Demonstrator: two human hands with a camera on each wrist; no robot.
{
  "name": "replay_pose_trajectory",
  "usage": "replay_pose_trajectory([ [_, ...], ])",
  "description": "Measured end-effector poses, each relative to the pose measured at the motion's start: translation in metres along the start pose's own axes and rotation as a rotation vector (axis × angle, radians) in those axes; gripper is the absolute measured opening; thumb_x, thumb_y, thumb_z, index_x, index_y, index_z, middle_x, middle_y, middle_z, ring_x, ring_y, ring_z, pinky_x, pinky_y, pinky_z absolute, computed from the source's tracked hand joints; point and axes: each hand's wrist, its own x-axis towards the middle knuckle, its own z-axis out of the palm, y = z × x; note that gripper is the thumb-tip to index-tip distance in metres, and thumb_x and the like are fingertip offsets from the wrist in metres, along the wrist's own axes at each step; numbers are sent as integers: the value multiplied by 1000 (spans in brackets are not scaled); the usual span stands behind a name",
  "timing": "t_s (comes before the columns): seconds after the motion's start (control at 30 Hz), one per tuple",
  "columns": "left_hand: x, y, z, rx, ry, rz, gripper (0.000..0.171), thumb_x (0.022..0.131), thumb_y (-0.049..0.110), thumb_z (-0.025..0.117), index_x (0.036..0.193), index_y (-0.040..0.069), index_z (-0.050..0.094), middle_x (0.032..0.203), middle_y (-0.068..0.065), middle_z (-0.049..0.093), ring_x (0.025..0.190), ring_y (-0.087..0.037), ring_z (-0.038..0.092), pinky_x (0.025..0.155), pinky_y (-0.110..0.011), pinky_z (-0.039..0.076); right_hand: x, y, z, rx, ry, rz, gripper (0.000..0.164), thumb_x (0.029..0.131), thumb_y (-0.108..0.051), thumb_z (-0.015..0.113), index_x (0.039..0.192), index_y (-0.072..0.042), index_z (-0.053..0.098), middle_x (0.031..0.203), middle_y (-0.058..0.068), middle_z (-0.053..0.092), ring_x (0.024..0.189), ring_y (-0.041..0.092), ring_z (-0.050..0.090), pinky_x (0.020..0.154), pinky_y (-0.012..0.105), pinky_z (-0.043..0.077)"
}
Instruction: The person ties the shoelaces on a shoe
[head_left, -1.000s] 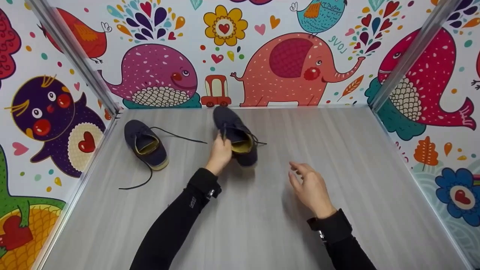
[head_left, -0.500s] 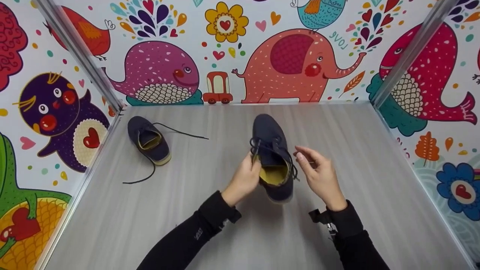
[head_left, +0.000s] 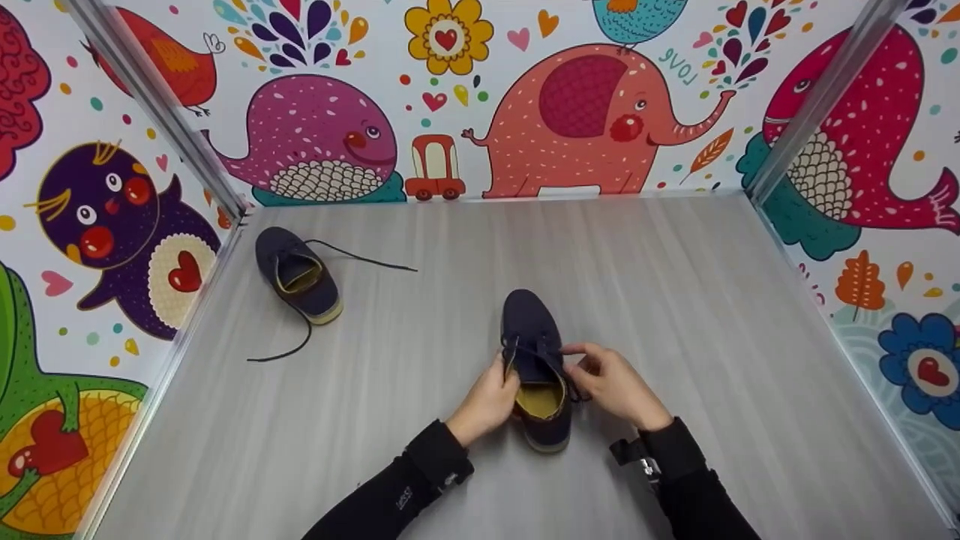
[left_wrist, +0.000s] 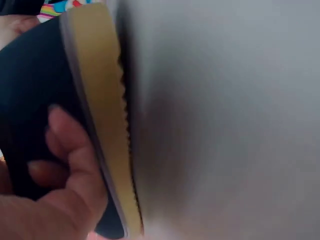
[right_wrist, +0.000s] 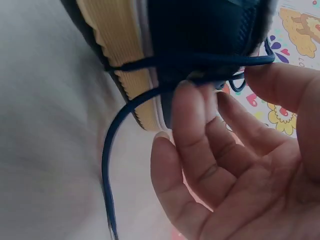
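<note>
A dark blue lace-up shoe with a yellow lining lies near the middle of the grey surface, toe pointing away from me. My left hand grips its left side by the opening. In the left wrist view, curled fingers press on the upper just above the tan sole, which is close over the surface. At the shoe's right side is my right hand, thumb and fingers apart. In the right wrist view its fingertips touch the dark blue shoelace, whose loose end hangs down past the sole.
A matching shoe stands at the back left, its undone laces spread to both sides. Printed wall panels with cartoon animals enclose the back and sides of the grey wood-look surface.
My left hand has brought the shoe from the back towards me and to the right, and lowered it. The right hand has come in to the shoe's right side at the laces.
</note>
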Motion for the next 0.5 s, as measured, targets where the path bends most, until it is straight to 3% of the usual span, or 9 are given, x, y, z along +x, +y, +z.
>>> replay_pose_trajectory([
  [0.03,-2,0,-3,17,-5,4,60,105,17,41,153,-8,16,148,-32,37,127,-33,49,104,-44,39,-1,0,0,-1,0,-2,31,99,-17,63,129,-8,63,73,0,60,59,14,55,52,26,43],
  [0.13,-7,6,-12,77,1,29,69,103,26,50,157,0,15,121,-25,60,92,-27,62,82,-41,50,-3,-2,0,-3,1,-20,32,97,-11,65,128,-7,62,69,-2,58,57,12,52,52,24,41],
  [0.17,-8,9,-15,116,15,51,71,102,29,53,157,3,17,110,-18,62,80,-23,61,73,-38,50,-4,-3,0,-7,4,-25,32,96,-9,65,128,-7,63,70,-3,58,57,11,51,53,24,41],
  [0.27,-8,17,-23,237,91,176,66,99,32,61,153,6,32,89,-5,56,70,-14,51,62,-31,43,-4,-4,0,-17,20,-27,28,95,-8,66,124,-7,65,72,-2,59,60,11,52,55,24,41],
  [0.4,-2,25,-27,315,176,308,34,98,32,64,123,9,63,84,1,53,72,-11,48,63,-28,40,-3,-8,4,-24,53,-14,20,96,-15,66,115,-8,67,76,0,60,64,14,53,59,25,42],
  [0.5,1,28,-29,303,184,301,25,100,36,60,96,13,68,77,5,54,69,-10,51,62,-28,41,-2,-10,7,-24,65,-18,16,96,-19,67,109,-9,66,77,1,60,66,14,55,61,26,43],
])
